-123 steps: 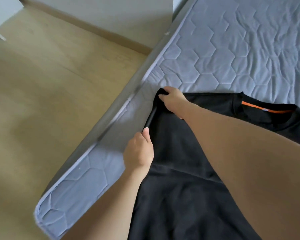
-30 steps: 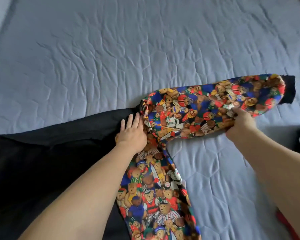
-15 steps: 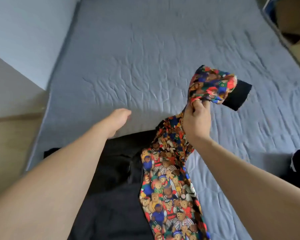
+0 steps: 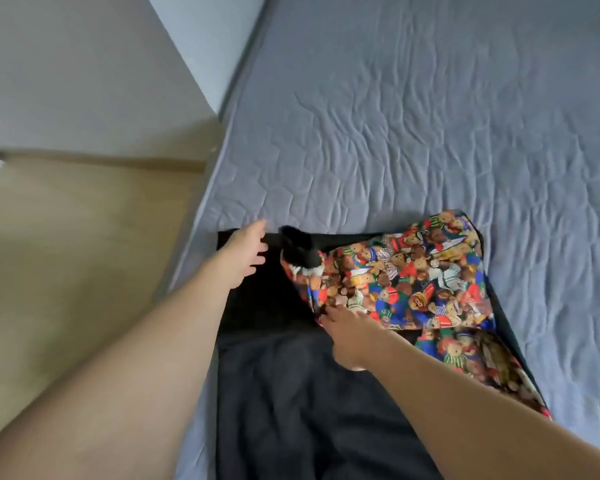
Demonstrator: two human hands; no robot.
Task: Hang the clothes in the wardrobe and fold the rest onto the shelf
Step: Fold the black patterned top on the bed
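On the quilted grey mattress (image 4: 413,109), near its left edge: lying spread out, a black sweater (image 4: 291,393) with a bear-print sleeve (image 4: 402,271) folded back across its upper body, black cuff (image 4: 300,252) landing near the middle. Reaching over the far left corner of the garment with the left hand (image 4: 246,252), fingers spread and relaxed, holding nothing. Resting the right hand (image 4: 347,332) at the lower edge of the folded sleeve, fingers fairly straight; hard to tell whether pressing or lightly pinching the cloth, so leaving that grip uncertain.

Likely handling as soft, light and limp: sagging wherever unsupported, creasing readily, not fragile, not slippery on the textured cover. Probably best taking hold at seams and corners, such as the shoulder or hem, with flat palms smoothing in between, rather than bunching the middle.

Showing matte, slightly fuzzy knit in the black body; smoother, busy multicoloured print on the sleeve; ribbed-looking cuff. Puckering in hexagon stitching across the mattress. Running alongside, pale wooden floor (image 4: 66,254) and plain wall (image 4: 66,64).
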